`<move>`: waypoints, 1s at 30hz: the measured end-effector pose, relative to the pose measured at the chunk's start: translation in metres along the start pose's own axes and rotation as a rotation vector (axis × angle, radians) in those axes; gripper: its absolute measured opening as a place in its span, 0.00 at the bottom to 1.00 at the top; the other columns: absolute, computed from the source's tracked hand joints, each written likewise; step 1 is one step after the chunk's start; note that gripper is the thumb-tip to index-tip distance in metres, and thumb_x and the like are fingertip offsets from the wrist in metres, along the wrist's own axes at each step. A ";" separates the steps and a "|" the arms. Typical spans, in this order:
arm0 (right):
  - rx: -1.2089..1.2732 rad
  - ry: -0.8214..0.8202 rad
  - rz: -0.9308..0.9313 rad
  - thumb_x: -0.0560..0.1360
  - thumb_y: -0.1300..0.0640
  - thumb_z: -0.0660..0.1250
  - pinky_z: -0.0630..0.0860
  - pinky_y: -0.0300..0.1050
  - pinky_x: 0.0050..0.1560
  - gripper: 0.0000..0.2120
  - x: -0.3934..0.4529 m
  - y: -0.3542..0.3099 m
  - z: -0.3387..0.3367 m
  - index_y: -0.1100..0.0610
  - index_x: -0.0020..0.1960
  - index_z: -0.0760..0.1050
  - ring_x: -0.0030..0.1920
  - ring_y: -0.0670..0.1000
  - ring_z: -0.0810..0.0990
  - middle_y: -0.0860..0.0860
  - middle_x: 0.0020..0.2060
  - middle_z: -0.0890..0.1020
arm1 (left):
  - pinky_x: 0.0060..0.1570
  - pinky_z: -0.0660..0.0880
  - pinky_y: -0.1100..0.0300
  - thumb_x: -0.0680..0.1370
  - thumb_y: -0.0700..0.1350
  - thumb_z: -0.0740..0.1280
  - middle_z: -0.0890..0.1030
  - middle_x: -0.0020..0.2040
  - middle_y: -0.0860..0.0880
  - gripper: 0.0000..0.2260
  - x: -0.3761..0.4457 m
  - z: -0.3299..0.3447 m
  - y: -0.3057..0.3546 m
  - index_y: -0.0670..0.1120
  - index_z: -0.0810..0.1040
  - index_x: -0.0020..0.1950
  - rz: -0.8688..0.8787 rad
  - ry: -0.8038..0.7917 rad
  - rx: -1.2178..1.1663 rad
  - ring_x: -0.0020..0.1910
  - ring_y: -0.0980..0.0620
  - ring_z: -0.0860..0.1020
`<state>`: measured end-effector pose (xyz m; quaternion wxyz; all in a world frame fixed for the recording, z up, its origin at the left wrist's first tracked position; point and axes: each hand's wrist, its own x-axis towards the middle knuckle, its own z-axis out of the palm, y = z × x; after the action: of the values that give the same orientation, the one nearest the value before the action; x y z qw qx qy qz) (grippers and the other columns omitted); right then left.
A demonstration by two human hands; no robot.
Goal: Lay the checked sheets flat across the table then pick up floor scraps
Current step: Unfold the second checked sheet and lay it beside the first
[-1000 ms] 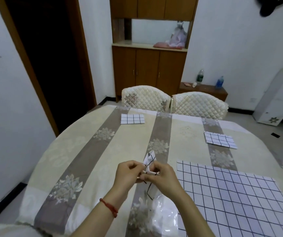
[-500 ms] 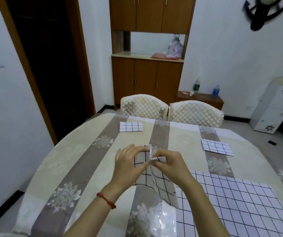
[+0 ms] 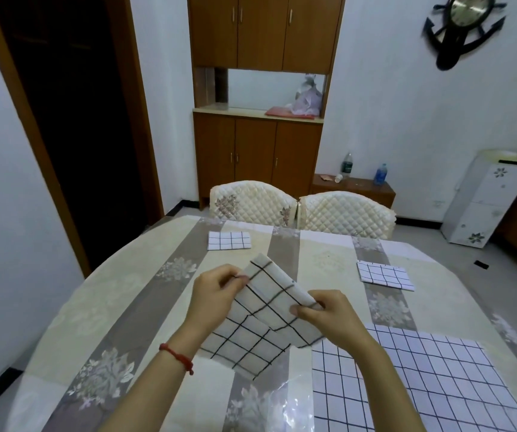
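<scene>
White checked sheet (image 3: 263,319), pinched by left hand (image 3: 216,294), right hand (image 3: 329,316)

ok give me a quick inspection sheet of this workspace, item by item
surface: round table under a striped floral cloth
job's things: half-unfolded checked sheet held above the table; large sheet flat at near right; two folded sheets, far left and far right
clutter: clear plastic at the near edge
grippers: left hand and right hand each pinch the sheet's edge
cables: nothing seen
surroundings: two quilted chairs, wooden cabinet, bottles on a low bench, dark scrap on floor
</scene>
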<state>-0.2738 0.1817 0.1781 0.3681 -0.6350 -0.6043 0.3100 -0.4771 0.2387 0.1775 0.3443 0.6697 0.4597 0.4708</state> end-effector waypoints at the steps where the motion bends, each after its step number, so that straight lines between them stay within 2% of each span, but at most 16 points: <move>1: 0.035 0.005 0.012 0.70 0.57 0.70 0.59 0.35 0.29 0.14 -0.002 0.004 -0.003 0.57 0.29 0.70 0.28 0.45 0.63 0.50 0.27 0.67 | 0.36 0.72 0.65 0.73 0.39 0.68 0.80 0.31 0.54 0.09 0.003 -0.004 -0.001 0.48 0.78 0.34 -0.015 0.033 -0.026 0.33 0.59 0.75; 3: 0.138 0.033 0.023 0.71 0.60 0.70 0.66 0.38 0.32 0.11 -0.003 0.008 -0.007 0.62 0.32 0.74 0.30 0.48 0.68 0.54 0.28 0.71 | 0.34 0.71 0.73 0.74 0.38 0.67 0.80 0.30 0.59 0.10 0.007 -0.010 -0.004 0.49 0.78 0.33 -0.052 0.091 -0.065 0.32 0.62 0.76; 5: 0.279 0.089 0.034 0.71 0.62 0.69 0.73 0.39 0.34 0.07 -0.001 0.004 -0.007 0.64 0.35 0.79 0.31 0.48 0.75 0.54 0.29 0.77 | 0.35 0.71 0.75 0.74 0.37 0.67 0.79 0.29 0.60 0.09 0.009 -0.009 -0.004 0.48 0.77 0.35 -0.092 0.151 -0.070 0.31 0.64 0.75; 7: 0.371 0.146 0.055 0.71 0.63 0.70 0.75 0.38 0.33 0.08 0.004 -0.002 -0.004 0.58 0.32 0.79 0.29 0.47 0.77 0.49 0.26 0.78 | 0.45 0.73 0.66 0.74 0.40 0.68 0.78 0.40 0.58 0.03 0.007 -0.004 -0.004 0.45 0.77 0.47 -0.137 0.234 0.005 0.40 0.62 0.75; 9: 0.356 0.184 0.043 0.70 0.62 0.70 0.68 0.36 0.30 0.14 0.011 -0.007 0.002 0.54 0.27 0.75 0.27 0.48 0.70 0.48 0.23 0.73 | 0.48 0.69 0.60 0.73 0.43 0.69 0.69 0.54 0.53 0.16 0.003 0.005 -0.004 0.46 0.71 0.60 -0.174 0.287 0.118 0.50 0.54 0.72; 10: 0.328 0.191 0.028 0.70 0.61 0.71 0.64 0.34 0.29 0.16 0.014 -0.009 0.006 0.53 0.25 0.73 0.26 0.46 0.67 0.47 0.22 0.70 | 0.47 0.68 0.61 0.73 0.43 0.68 0.66 0.56 0.53 0.17 0.000 0.010 -0.001 0.47 0.70 0.60 -0.159 0.283 0.144 0.51 0.53 0.71; 12: 0.246 0.203 0.006 0.69 0.60 0.72 0.62 0.31 0.27 0.17 0.019 -0.012 0.014 0.52 0.24 0.72 0.23 0.42 0.65 0.45 0.19 0.69 | 0.43 0.69 0.68 0.74 0.44 0.68 0.72 0.53 0.52 0.09 -0.007 0.023 0.008 0.49 0.74 0.52 -0.107 0.213 0.111 0.47 0.54 0.74; 13: 0.193 0.213 0.005 0.68 0.60 0.73 0.62 0.31 0.26 0.17 0.021 -0.013 0.018 0.51 0.25 0.72 0.23 0.41 0.67 0.45 0.18 0.71 | 0.40 0.68 0.72 0.74 0.45 0.68 0.76 0.49 0.51 0.03 -0.011 0.030 0.010 0.51 0.75 0.46 -0.099 0.169 0.077 0.44 0.56 0.76; 15: 0.084 0.228 -0.014 0.69 0.60 0.71 0.63 0.32 0.27 0.16 0.023 -0.016 0.025 0.50 0.26 0.71 0.24 0.42 0.69 0.45 0.20 0.73 | 0.37 0.70 0.75 0.74 0.47 0.68 0.80 0.38 0.52 0.07 -0.017 0.039 0.014 0.53 0.77 0.36 -0.133 0.105 0.010 0.38 0.58 0.77; 16: 0.030 0.229 -0.034 0.69 0.60 0.71 0.64 0.34 0.27 0.16 0.023 -0.018 0.028 0.50 0.26 0.71 0.26 0.43 0.69 0.45 0.22 0.74 | 0.38 0.72 0.73 0.74 0.49 0.67 0.81 0.35 0.52 0.08 -0.017 0.043 0.014 0.52 0.78 0.34 -0.185 0.075 -0.040 0.37 0.56 0.78; 18: -0.073 0.218 -0.079 0.70 0.58 0.69 0.65 0.38 0.29 0.17 0.023 -0.019 0.032 0.48 0.27 0.67 0.27 0.44 0.68 0.45 0.24 0.73 | 0.41 0.79 0.59 0.74 0.51 0.67 0.83 0.37 0.46 0.10 -0.016 0.045 0.018 0.47 0.81 0.37 -0.332 0.025 -0.188 0.38 0.50 0.81; 19: -0.108 0.212 -0.098 0.70 0.57 0.69 0.64 0.39 0.30 0.18 0.022 -0.019 0.033 0.47 0.27 0.66 0.27 0.44 0.68 0.44 0.25 0.72 | 0.41 0.79 0.56 0.74 0.50 0.67 0.84 0.39 0.44 0.11 -0.015 0.045 0.019 0.45 0.82 0.38 -0.403 0.012 -0.279 0.39 0.49 0.81; 22: -0.150 0.182 -0.140 0.69 0.55 0.70 0.64 0.42 0.31 0.19 0.022 -0.016 0.034 0.45 0.27 0.63 0.28 0.45 0.67 0.44 0.25 0.70 | 0.40 0.77 0.59 0.75 0.43 0.67 0.83 0.41 0.43 0.08 -0.011 0.042 0.018 0.42 0.82 0.39 -0.491 -0.009 -0.433 0.41 0.48 0.80; 25: -0.131 0.128 -0.180 0.69 0.53 0.71 0.70 0.45 0.34 0.11 0.020 -0.013 0.031 0.48 0.31 0.73 0.30 0.46 0.71 0.47 0.28 0.77 | 0.39 0.77 0.62 0.75 0.41 0.66 0.82 0.41 0.42 0.07 -0.010 0.037 0.016 0.40 0.81 0.41 -0.496 -0.006 -0.482 0.42 0.48 0.80; 28: -0.077 0.129 -0.229 0.70 0.58 0.71 0.66 0.32 0.32 0.05 0.017 -0.012 0.027 0.57 0.36 0.80 0.30 0.43 0.73 0.40 0.26 0.78 | 0.38 0.77 0.61 0.76 0.41 0.65 0.83 0.39 0.44 0.08 -0.005 0.030 0.009 0.40 0.81 0.40 -0.504 0.025 -0.525 0.40 0.50 0.80; 30: -0.041 0.160 -0.224 0.71 0.59 0.70 0.66 0.30 0.32 0.06 0.015 -0.012 0.024 0.56 0.35 0.80 0.30 0.42 0.73 0.37 0.25 0.77 | 0.36 0.77 0.63 0.77 0.41 0.64 0.82 0.33 0.48 0.09 0.000 0.023 0.004 0.41 0.79 0.38 -0.508 0.057 -0.519 0.35 0.53 0.79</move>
<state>-0.2987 0.1987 0.1762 0.4345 -0.5935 -0.6464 0.2029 -0.4544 0.2363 0.1738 0.5959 0.4110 0.4859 0.4897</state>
